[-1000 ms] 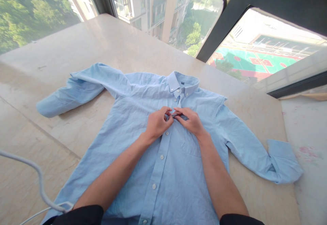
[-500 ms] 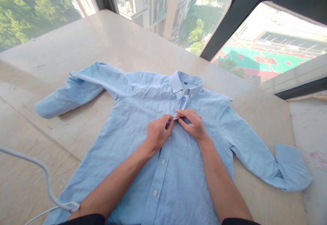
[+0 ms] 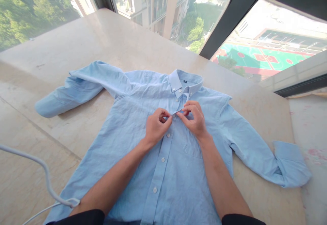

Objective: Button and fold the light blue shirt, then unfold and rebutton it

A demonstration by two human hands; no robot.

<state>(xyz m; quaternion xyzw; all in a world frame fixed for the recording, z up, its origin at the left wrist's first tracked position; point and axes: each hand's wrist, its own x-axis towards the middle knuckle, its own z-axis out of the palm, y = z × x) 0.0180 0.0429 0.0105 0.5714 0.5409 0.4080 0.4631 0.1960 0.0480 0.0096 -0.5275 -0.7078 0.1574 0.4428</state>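
Observation:
A light blue button-down shirt [image 3: 133,123] lies face up, collar away from me and sleeves spread to both sides. My left hand [image 3: 157,124] pinches the front placket edge at chest height. Opposite it, my right hand [image 3: 193,118] pinches the same strip of cloth between thumb and fingers, and the edge is lifted and stretched between the two hands. Below them, white buttons [image 3: 162,159] run down the placket. Near the collar [image 3: 176,82] more small buttons show. Whether a button sits between my fingertips is hidden.
The shirt rests on a pale stone sill [image 3: 102,37] beside large windows with a dark frame [image 3: 217,27]. A white cable [image 3: 46,174] loops at the lower left, against my left forearm. A floral cloth [image 3: 311,129] lies at the right edge.
My hands have moved slightly apart, and the strip of placket between them is pulled straighter. The right fingers have risen a little. A button below my left hand has come into view.

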